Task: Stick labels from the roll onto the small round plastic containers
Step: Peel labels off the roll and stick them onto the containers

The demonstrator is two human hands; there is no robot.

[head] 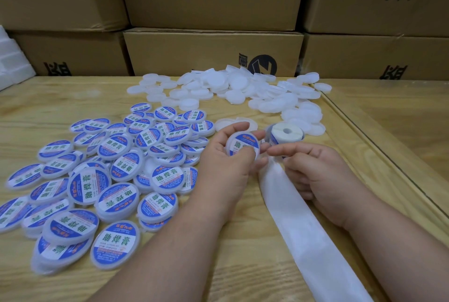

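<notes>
Centrally, the left hand (226,156) curls its fingers (239,128) and thumb round a small round container (242,146) whose blue and white label faces up. At three o'clock of it, the right hand (315,170) reaches in with thumb and forefinger drawn close together at the container's edge; whether they pinch anything cannot be told, and the other fingers are loosely curled.

Just past the right fingers, at about one o'clock, the label roll (286,132) stands on the wooden surface (243,265). Its bare white backing strip (298,224) runs from under the hands toward five o'clock, to the bottom edge of the view.

From nine round to seven o'clock of the hands lies a spread heap of labelled containers (97,180), many overlapping. At twelve o'clock, farther back, sits a pile of plain white unlabelled containers (230,90), reaching round to two o'clock, with one lying just behind the left fingers.

Behind everything, brown cardboard boxes (213,51) with black print stand stacked along the far edge of the surface. At ten o'clock, white foam pieces (12,58) show at the left border.
</notes>
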